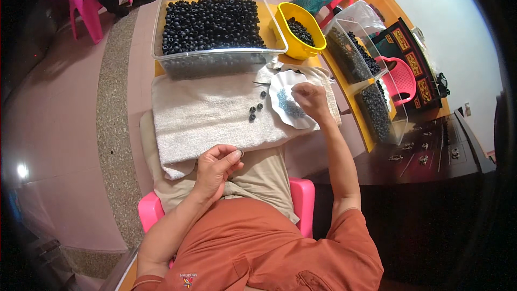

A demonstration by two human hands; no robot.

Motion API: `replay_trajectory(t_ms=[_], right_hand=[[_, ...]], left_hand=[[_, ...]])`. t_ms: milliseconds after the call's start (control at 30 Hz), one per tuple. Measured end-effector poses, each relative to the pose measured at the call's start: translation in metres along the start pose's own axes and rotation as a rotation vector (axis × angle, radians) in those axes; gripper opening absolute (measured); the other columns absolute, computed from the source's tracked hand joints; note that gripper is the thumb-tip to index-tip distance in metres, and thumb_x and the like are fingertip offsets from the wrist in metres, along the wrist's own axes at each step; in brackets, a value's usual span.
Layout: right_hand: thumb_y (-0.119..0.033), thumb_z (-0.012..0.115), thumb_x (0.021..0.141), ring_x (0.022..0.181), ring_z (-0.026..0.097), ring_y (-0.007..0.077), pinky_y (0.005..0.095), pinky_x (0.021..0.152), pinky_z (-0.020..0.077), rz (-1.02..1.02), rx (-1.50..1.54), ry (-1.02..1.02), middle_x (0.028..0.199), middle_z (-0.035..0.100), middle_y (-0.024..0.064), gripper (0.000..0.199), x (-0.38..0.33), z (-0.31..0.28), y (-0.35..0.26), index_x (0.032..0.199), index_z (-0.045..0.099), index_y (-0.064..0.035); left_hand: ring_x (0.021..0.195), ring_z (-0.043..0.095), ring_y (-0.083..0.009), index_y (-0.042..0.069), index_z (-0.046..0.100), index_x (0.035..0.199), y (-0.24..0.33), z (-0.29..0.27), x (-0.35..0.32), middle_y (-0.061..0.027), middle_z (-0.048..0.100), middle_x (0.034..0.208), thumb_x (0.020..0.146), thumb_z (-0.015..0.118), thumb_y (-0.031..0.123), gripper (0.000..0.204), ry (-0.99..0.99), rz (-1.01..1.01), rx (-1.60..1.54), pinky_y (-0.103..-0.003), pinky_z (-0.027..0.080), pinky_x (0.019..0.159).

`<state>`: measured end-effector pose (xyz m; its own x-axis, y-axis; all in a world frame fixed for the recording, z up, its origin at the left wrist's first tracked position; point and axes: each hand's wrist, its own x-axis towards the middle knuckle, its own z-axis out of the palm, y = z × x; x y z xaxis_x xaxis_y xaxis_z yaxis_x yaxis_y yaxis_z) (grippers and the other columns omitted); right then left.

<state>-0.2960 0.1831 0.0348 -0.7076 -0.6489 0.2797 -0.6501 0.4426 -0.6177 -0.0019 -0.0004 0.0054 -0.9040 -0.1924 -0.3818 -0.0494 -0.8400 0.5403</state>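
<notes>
L hand [218, 164] was held over the lap, at the near edge of the white towel [210, 116], thumb and forefinger pinched together on sth very small (too tiny to be made out; a small pale piece, perhaps). R hand [311, 99] was reached out to the white dish [281, 83], fingertips bunched and dipped among the small blue-grey bits [291, 109] heaped in it; whether one was actually gripped could not be told.

The dish was perched at the towel's right edge, close to where the cloth falls away. Judged risky: a nudge from the R wrist and it could be tipped, bits scattered onto the floor. Five or so black ring beads [256, 106] were left loose on the towel, just left of the dish, apart from each other. They could be rolled off if the lap were shifted, since the towel seemed to be carried on the knees. The L pinch looked slight, so the piece could be dropped into the cloth's pile and lost.

Beyond, a clear tub of black beads [210, 21] and a yellow bowl [297, 31] w/ more beads stood well clear of both hands (no hazard seen there).
</notes>
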Motion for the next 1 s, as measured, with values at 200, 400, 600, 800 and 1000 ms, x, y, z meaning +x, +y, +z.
replay_trajectory(t_ms=[200,400,600,800,1000], right_hand=[[0.003,0.063,0.085,0.073,0.062,0.01,0.023,0.069,0.0496,0.108,0.37,0.004,0.081,0.066,0.005,0.01,-0.019,0.004,-0.019,0.095,0.066,0.0035],[0.004,0.061,0.086,0.081,0.062,0.0125,0.0247,0.075,0.0509,0.001,0.564,-0.079,0.092,0.063,0.0059,0.012,-0.047,0.015,-0.05,0.098,0.066,0.0044],[0.003,0.061,0.087,0.082,0.065,0.0154,0.028,0.074,0.0546,0.169,0.832,-0.308,0.094,0.064,0.0086,0.012,-0.08,0.043,-0.098,0.098,0.065,0.0054],[0.002,0.062,0.087,0.088,0.06,0.0122,0.025,0.078,0.0486,0.159,0.895,-0.419,0.096,0.063,0.0083,0.009,-0.096,0.057,-0.121,0.096,0.064,0.0048],[-0.004,0.064,0.088,0.082,0.06,0.0087,0.0229,0.073,0.0492,0.127,1.049,-0.518,0.092,0.063,0.0029,0.009,-0.101,0.062,-0.122,0.094,0.063,0.0021]], left_hand=[[0.074,0.063,-0.0132,0.002,0.062,0.096,0.0,0.0,-0.002,-0.0072,0.066,0.088,0.085,0.066,0.003,0.013,0.007,0.006,0.016,-0.025,0.055,0.069],[0.074,0.062,-0.0128,0.002,0.062,0.096,-0.001,0.0,-0.002,-0.0065,0.065,0.088,0.085,0.066,0.004,0.013,-0.02,0.015,0.02,-0.025,0.055,0.07],[0.073,0.062,-0.0121,0.002,0.062,0.097,-0.002,0.001,-0.002,-0.0049,0.065,0.087,0.086,0.066,0.005,0.012,-0.042,0.034,0.047,-0.024,0.055,0.07],[0.076,0.063,-0.0128,0.003,0.061,0.098,-0.001,0.002,-0.003,-0.0048,0.065,0.086,0.087,0.066,0.007,0.013,-0.124,0.014,0.078,-0.024,0.053,0.066],[0.081,0.064,-0.0144,0.002,0.061,0.1,0.001,0.004,-0.007,-0.0064,0.065,0.091,0.087,0.066,0.008,0.015,-0.188,-0.008,0.09,-0.027,0.053,0.071]])
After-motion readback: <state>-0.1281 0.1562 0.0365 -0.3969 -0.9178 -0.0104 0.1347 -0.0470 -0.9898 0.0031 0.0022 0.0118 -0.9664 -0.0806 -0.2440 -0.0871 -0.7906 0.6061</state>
